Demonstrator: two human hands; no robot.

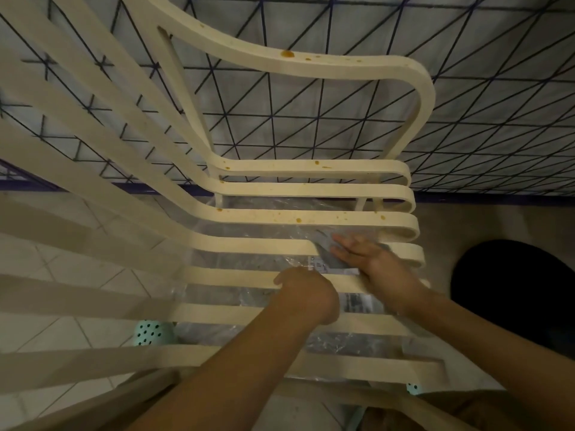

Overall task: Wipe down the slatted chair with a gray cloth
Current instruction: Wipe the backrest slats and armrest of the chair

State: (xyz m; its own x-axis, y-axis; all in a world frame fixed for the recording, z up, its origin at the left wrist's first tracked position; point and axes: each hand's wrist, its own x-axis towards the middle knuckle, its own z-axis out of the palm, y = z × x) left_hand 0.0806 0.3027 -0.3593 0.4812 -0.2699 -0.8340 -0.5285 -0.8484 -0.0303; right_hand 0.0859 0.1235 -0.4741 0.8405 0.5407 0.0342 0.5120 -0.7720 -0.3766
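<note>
Tiled floor at left, patterned mattress behind. Chair: brown spots on far slats. Left hand curled round near slat (steadying). Cloth on middle slat under flat, straight-fingered right hand. Wiping mid-seat; next, push cloth toward spots.

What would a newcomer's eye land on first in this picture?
The cream slatted chair fills the frame, with brown stains spattered on its upper slats and curved armrest. At lower centre the right hand presses a gray cloth flat on a slat, while the left hand grips the slat beside it. Behind the chair lies a pale surface crossed with dark triangular lines.
</note>
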